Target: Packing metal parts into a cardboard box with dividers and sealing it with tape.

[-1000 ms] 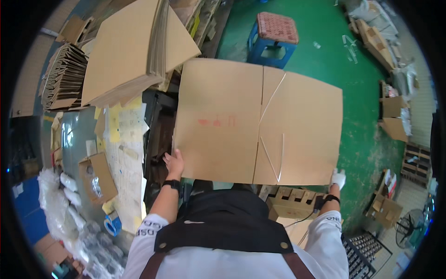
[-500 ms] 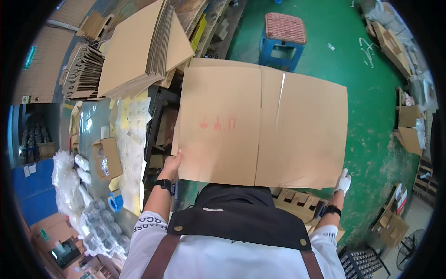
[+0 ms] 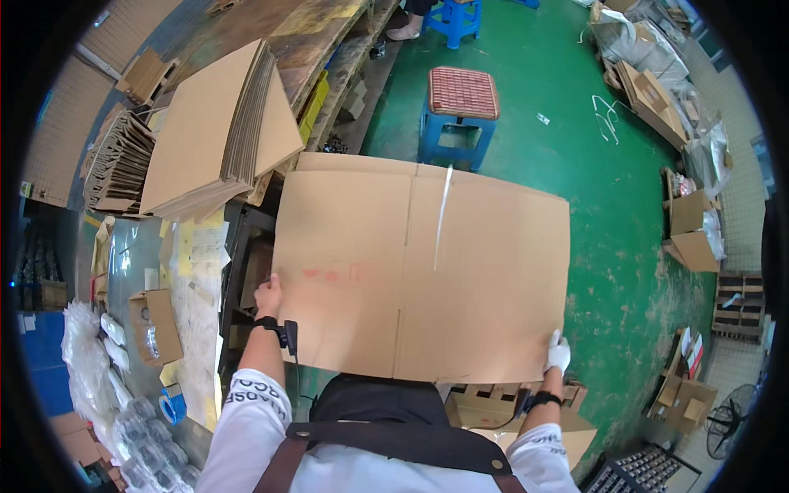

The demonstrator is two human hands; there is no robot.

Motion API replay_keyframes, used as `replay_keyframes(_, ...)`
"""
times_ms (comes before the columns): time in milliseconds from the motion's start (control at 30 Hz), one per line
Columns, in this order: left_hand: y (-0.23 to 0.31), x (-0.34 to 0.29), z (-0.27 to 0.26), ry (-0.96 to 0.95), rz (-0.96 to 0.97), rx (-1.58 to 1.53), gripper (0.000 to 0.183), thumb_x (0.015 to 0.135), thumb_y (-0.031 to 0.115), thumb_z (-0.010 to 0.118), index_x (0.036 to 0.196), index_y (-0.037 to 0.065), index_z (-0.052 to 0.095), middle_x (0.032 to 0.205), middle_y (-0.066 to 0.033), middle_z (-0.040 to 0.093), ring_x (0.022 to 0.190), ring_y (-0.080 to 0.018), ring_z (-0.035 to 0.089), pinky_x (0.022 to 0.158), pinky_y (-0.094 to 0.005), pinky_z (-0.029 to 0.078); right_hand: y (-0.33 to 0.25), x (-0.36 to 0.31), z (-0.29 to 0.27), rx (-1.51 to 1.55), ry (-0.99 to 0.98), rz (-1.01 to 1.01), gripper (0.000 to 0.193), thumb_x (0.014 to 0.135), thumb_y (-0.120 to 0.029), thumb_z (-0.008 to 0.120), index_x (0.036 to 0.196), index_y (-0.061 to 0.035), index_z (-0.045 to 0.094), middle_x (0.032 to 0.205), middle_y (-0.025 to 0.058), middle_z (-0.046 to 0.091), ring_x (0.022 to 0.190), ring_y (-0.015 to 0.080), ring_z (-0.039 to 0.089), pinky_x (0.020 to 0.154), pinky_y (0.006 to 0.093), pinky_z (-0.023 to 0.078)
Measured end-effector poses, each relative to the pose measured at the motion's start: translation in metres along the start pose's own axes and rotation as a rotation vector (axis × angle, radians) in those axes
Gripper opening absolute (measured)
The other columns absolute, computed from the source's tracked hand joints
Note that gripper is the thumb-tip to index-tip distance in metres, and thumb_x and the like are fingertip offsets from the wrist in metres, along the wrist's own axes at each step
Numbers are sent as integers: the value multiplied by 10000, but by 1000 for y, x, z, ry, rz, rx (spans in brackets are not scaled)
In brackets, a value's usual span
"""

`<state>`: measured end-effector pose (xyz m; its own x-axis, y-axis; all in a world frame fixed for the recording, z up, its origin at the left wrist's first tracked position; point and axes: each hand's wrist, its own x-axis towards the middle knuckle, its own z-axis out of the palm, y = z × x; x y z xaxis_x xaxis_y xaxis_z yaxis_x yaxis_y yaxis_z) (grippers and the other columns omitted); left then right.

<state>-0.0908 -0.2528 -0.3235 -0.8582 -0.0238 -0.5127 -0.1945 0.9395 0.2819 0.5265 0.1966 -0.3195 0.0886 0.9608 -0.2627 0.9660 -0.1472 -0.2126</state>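
I hold a large flattened brown cardboard box (image 3: 427,271) out flat in front of my chest, with faint red print near its left side and a slit between its top flaps. My left hand (image 3: 268,294), bare with a black wrist strap, grips the sheet's left edge. My right hand (image 3: 557,353), in a white glove, grips its lower right corner. The sheet hides the floor and whatever lies under it.
A tall stack of flat cardboard sheets (image 3: 215,131) lies on the workbench (image 3: 131,255) at left, with a small open box (image 3: 154,327) and clear bags (image 3: 123,411). A blue stool (image 3: 460,107) stands ahead on the green floor (image 3: 608,246). More cartons (image 3: 690,238) line the right side.
The view has shifted so the cardboard sheet now sits lower and more central; both hands keep their grip on it. The stool and sheet stack appear further into the picture.
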Motion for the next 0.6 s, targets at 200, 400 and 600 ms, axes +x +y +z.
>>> replay_keyframes(200,36,-42,-38,189,141,-312,719,928,592,366,855,-56,668,924,-240,673,950,-410,627,824,-437,471,25,-28,-54,124,79,252,718,946,-567,337,1129,87,570,1011,308,632,990,454,594,858,485,453)
replay_keyframes(400,35,-100,-21,97,-105,-567,768,933,611,363,1090,-94,622,1073,-212,653,1029,-330,609,886,-384,455,88,-43,-121,378,212,504,785,936,-613,345,1023,109,642,933,254,677,862,350,647,788,409,493)
replay_keyframes(600,70,-154,-92,-83,160,-1275,680,930,577,432,1226,-22,558,1166,-127,606,1075,-235,569,895,-360,454,88,-69,-142,1493,200,207,627,965,-516,352,1285,1,506,1241,97,573,1111,238,537,975,369,412)
